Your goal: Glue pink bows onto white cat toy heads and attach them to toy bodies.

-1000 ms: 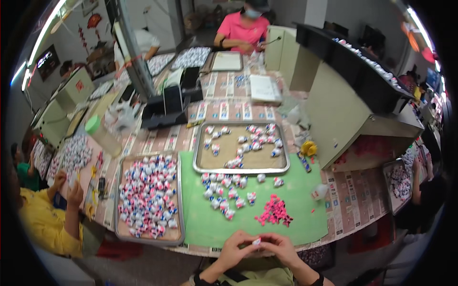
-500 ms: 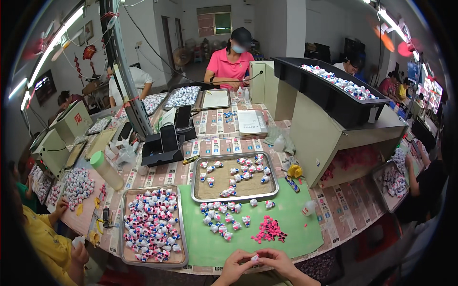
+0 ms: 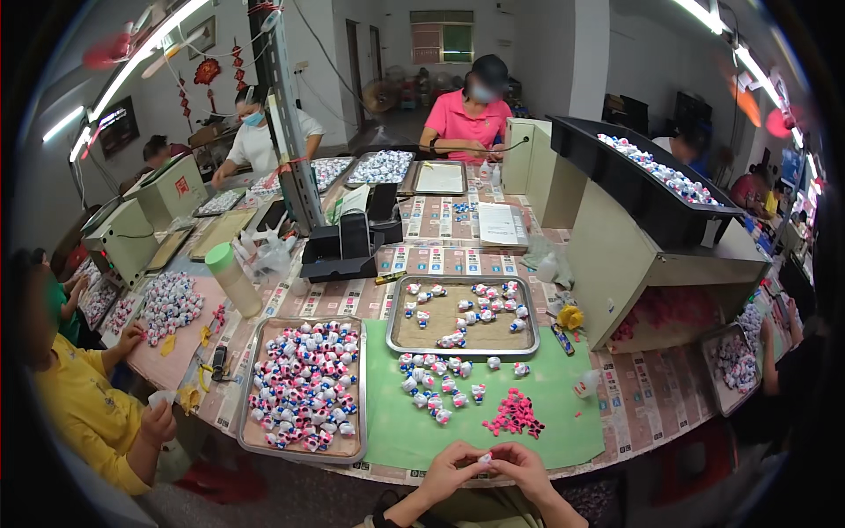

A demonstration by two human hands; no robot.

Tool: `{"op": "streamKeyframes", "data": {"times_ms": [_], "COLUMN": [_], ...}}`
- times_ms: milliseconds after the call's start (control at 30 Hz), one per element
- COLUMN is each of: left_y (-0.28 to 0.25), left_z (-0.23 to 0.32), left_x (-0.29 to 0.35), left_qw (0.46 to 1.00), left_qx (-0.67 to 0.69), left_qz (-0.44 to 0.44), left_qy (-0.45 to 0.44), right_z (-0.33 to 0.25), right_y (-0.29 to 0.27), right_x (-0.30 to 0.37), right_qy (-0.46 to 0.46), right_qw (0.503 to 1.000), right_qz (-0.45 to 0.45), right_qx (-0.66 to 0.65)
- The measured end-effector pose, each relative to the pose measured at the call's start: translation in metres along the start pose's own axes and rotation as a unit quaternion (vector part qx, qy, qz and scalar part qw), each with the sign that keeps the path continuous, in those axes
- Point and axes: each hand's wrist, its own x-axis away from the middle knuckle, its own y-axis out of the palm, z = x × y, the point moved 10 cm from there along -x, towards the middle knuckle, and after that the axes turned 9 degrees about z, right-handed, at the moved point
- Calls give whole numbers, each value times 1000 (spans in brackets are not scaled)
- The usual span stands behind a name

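Observation:
At the table's front edge, my left hand (image 3: 449,473) and my right hand (image 3: 525,471) meet, their fingertips closed on one small white figurine (image 3: 484,458). Fingers cover most of it. Just beyond them, on a green mat (image 3: 396,440), lies a pile of small bright pink pieces (image 3: 516,414). Loose white, blue and pink figurines (image 3: 433,385) are scattered behind and left of that pile. Farther back, a metal tray (image 3: 463,350) with a brown lining carries several more figurines. To the left, a fuller tray (image 3: 249,387) is heaped with white figurines with pink and dark parts.
A beige box stand (image 3: 616,255) bears a black bin (image 3: 634,189) of figurines at the right. A green-capped bottle (image 3: 232,280), a phone stand (image 3: 339,264) and a metal post (image 3: 295,176) stand at the left. A co-worker in yellow (image 3: 84,414) sits close on the left; others work around.
My view has turned a little left, so the scene sits farther right. Both hands stay together on the figurine at the table edge. The co-worker in white at the back is more visible.

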Motion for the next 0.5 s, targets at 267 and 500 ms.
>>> {"op": "streamKeyframes", "data": {"times_ms": [267, 500], "left_y": [-1, -1], "left_z": [7, 15], "left_x": [-2, 0], "left_qw": [998, 993], "left_qx": [-60, -96], "left_qz": [9, 55], "left_qy": [22, 46], "right_z": [2, 8], "right_y": [-1, -2], "right_x": [-1, -1], "right_qy": [5, 22], "right_qw": [1000, 1000], "right_qz": [-10, -2], "right_qx": [-3, 13]}}
